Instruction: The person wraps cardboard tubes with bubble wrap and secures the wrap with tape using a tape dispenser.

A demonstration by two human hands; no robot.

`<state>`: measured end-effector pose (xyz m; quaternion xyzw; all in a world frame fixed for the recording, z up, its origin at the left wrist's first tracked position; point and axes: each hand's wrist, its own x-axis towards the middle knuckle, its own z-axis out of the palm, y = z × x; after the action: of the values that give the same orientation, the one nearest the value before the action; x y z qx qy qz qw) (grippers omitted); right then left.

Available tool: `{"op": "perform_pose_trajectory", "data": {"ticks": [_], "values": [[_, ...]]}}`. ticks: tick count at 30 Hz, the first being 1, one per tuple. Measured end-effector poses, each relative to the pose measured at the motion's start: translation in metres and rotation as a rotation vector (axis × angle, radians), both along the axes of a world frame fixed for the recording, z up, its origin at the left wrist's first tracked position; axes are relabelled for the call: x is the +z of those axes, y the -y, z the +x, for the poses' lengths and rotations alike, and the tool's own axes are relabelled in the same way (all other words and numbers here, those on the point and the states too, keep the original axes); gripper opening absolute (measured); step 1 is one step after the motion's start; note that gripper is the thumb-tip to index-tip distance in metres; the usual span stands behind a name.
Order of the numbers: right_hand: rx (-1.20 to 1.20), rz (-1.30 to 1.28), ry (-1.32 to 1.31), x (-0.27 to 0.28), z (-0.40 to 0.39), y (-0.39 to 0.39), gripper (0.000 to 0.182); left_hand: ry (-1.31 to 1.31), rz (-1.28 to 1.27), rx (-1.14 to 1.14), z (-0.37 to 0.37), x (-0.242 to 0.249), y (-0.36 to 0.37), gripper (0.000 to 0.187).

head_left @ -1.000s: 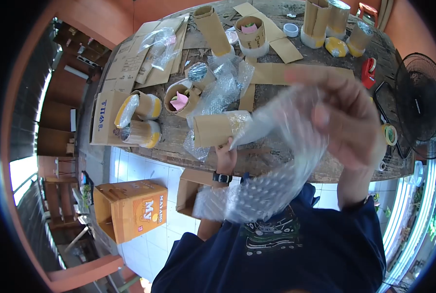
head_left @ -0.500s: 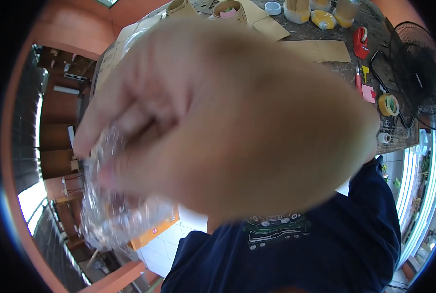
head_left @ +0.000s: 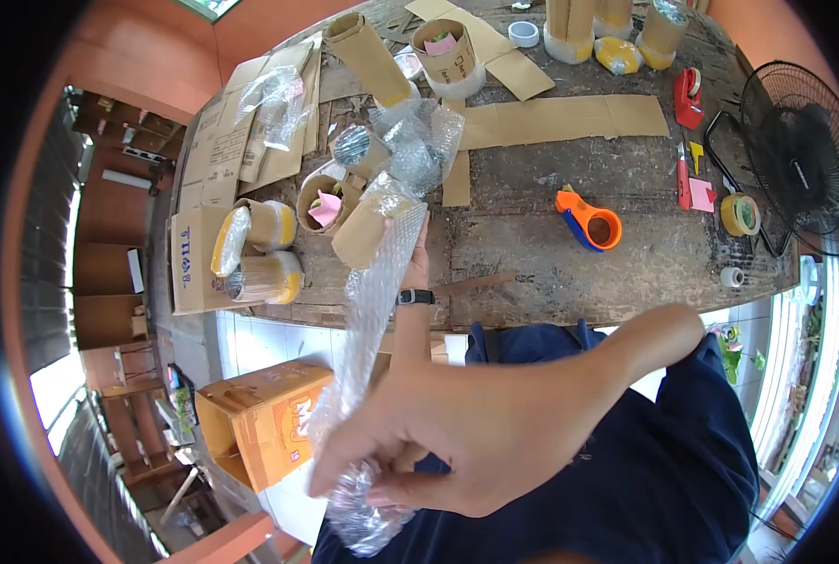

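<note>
My right hand [head_left: 447,442] is close to the camera, its fingers and thumb closed on the bunched lower end of a long bubble wrap strip [head_left: 368,324]. The strip runs taut up to a short cardboard tube [head_left: 365,235], whose upper end has clear plastic around it. My left hand [head_left: 419,258], with a dark watch at the wrist, grips that tube from its right side; most of its fingers are hidden behind the tube and wrap. Just beyond lies a crumpled heap of bubble wrap [head_left: 419,155]. Beside it an open tube [head_left: 323,207] holds something pink.
On the worn wooden table [head_left: 523,282] lie an orange-and-blue tape dispenser [head_left: 590,224], a cardboard strip [head_left: 570,122], a red tape dispenser [head_left: 689,97] and a tape roll [head_left: 740,214]. A black fan [head_left: 800,150] stands right. Several wrapped tubes [head_left: 267,277] stand left; an orange box [head_left: 269,418] is below.
My right hand has moved from right before the camera down toward my lap, drawing the bubble wrap with it. The table, the tube and my left hand have come into sight.
</note>
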<state>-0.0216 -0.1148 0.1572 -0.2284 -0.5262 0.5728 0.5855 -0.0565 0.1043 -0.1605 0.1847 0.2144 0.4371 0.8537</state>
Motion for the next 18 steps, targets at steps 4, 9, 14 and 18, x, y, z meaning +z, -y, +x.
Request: {"op": "perform_pose_trajectory", "data": {"ticks": [4, 9, 14, 18], "values": [[0.102, 0.032, 0.012, -0.034, -0.026, 0.015, 0.023, -0.023, 0.0, 0.009, 0.007, -0.001, -0.013, 0.052], [0.149, -0.02, -0.045, -0.047, -0.024, 0.034, 0.028, -0.068, 0.025, 0.033, 0.003, -0.001, -0.007, 0.052], [0.057, -0.018, -0.119, -0.032, 0.005, 0.049, 0.032, -0.061, 0.031, -0.012, 0.009, -0.001, 0.01, 0.049], [-0.078, -0.068, -0.297, -0.009, 0.03, 0.049, 0.024, -0.029, -0.01, -0.068, 0.007, -0.007, 0.034, 0.048]]}}
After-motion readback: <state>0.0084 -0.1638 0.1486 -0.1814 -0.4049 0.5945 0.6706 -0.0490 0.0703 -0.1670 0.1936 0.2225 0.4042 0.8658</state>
